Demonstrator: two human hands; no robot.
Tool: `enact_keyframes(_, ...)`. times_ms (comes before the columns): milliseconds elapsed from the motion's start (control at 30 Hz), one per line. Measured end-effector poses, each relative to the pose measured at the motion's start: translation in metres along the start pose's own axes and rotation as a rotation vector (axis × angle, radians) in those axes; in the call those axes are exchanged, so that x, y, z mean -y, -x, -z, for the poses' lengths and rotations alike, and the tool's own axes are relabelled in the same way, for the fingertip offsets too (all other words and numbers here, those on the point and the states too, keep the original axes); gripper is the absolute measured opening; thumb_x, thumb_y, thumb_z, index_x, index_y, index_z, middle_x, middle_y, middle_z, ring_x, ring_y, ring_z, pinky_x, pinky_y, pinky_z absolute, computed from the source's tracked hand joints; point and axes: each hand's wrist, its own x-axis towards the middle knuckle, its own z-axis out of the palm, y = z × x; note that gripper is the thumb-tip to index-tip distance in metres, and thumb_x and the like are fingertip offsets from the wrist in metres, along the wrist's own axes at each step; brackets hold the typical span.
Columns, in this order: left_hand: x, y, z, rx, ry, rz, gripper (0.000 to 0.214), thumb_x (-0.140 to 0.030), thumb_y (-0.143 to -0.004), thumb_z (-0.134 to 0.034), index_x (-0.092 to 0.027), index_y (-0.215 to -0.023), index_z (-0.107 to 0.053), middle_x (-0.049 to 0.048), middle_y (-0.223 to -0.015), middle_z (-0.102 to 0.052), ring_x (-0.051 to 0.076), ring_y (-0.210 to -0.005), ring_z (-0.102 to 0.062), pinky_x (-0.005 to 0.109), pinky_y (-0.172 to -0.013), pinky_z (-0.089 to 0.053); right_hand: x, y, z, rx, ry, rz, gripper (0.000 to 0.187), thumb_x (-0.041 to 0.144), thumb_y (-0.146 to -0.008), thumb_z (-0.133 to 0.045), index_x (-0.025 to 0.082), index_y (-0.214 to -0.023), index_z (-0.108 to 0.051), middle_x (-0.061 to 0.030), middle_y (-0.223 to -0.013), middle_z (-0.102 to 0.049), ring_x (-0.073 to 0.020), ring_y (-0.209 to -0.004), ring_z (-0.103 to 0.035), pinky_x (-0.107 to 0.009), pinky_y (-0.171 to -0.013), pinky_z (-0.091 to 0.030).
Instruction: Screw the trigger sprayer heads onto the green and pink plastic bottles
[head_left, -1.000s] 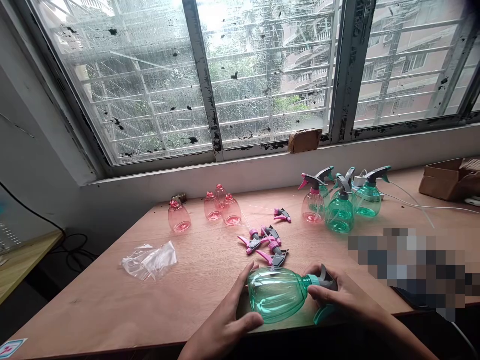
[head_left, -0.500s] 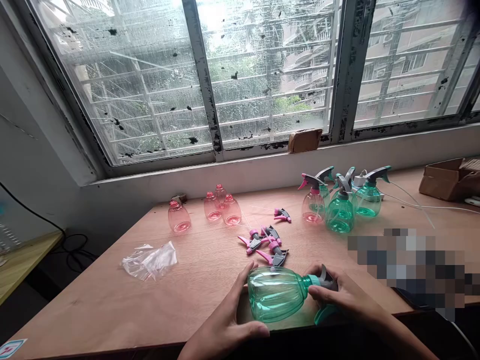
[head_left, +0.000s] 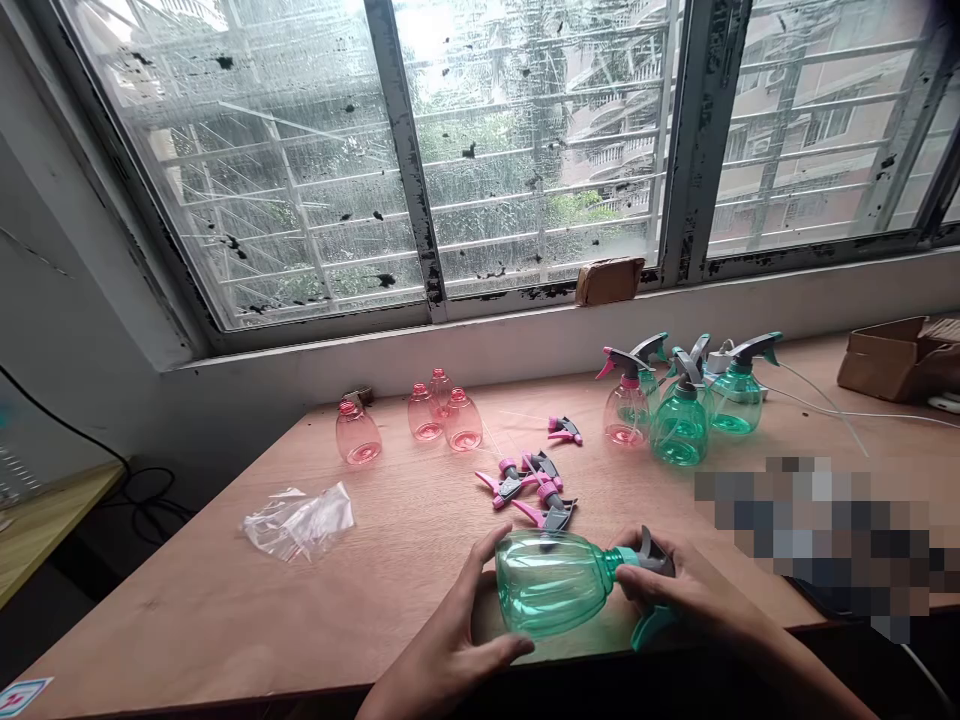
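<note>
A green spray bottle [head_left: 555, 583] lies on its side in the air over the table's near edge, base to the left. My right hand [head_left: 682, 585] is closed round its grey and teal trigger head [head_left: 654, 555], thumb on the teal collar. My left hand [head_left: 469, 625] cups the base end loosely, thumb below and fingers above and behind it; some fingers are hidden. Just beyond the bottle lie several pink and grey trigger heads [head_left: 553, 512] with thin tubes.
Several pink bottles without heads [head_left: 360, 437] stand at the back left. At the back right are assembled spray bottles, mostly green [head_left: 680, 430]. A clear plastic bag [head_left: 300, 522] lies on the left. A cardboard box [head_left: 885, 358] and a blurred patch [head_left: 817, 530] are on the right.
The bottle has shifted and turned very slightly in my hands. My left thumb has moved a little; everything else stays in place.
</note>
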Motion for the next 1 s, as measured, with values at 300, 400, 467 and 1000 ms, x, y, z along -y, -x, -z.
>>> enact_keyframes(300,0.0028,0.0009,0.0057,-0.019,0.007,0.031,0.082,-0.041,-0.088,-0.074,-0.033,-0.156,-0.029,0.0056,-0.166,-0.033,0.031,-0.153,-0.028,0.049,-0.127,-0.022,0.0025,0.0011,-0.0008,0.034,0.022,0.016,0.041,0.052,-0.079,-0.080,0.016,-0.088,-0.063,0.0016,-0.067,-0.066,-0.0161,-0.062,-0.058,-0.027,-0.060,-0.043)
enact_keyframes(400,-0.0006,0.0012,0.0059,-0.017,-0.018,0.046,0.077,-0.047,-0.092,-0.068,-0.031,-0.157,-0.029,0.0063,-0.167,-0.032,0.031,-0.155,-0.025,0.049,-0.128,-0.020,0.0048,0.0017,-0.0013,0.035,0.046,0.015,0.040,0.052,-0.079,-0.079,0.016,-0.088,-0.064,0.0015,-0.067,-0.066,-0.0165,-0.063,-0.058,-0.028,-0.061,-0.043)
enact_keyframes(467,-0.0012,0.0013,0.0054,-0.010,-0.013,0.065,0.072,-0.047,-0.095,-0.063,-0.030,-0.157,-0.029,0.0067,-0.168,-0.030,0.031,-0.156,-0.024,0.050,-0.127,-0.022,0.0058,0.0021,-0.0014,0.032,0.047,0.009,0.040,0.053,-0.079,-0.079,0.017,-0.088,-0.063,0.0014,-0.068,-0.066,-0.0171,-0.064,-0.058,-0.028,-0.062,-0.043)
enact_keyframes(1000,0.0015,0.0014,0.0071,0.008,-0.063,0.028,0.077,-0.057,-0.096,-0.055,-0.032,-0.160,-0.021,0.0047,-0.171,-0.019,0.031,-0.157,-0.017,0.052,-0.129,-0.013,0.0049,0.0010,-0.0009,0.044,0.046,0.020,0.040,0.053,-0.080,-0.078,0.016,-0.087,-0.064,0.0012,-0.068,-0.065,-0.0163,-0.064,-0.056,-0.027,-0.061,-0.041)
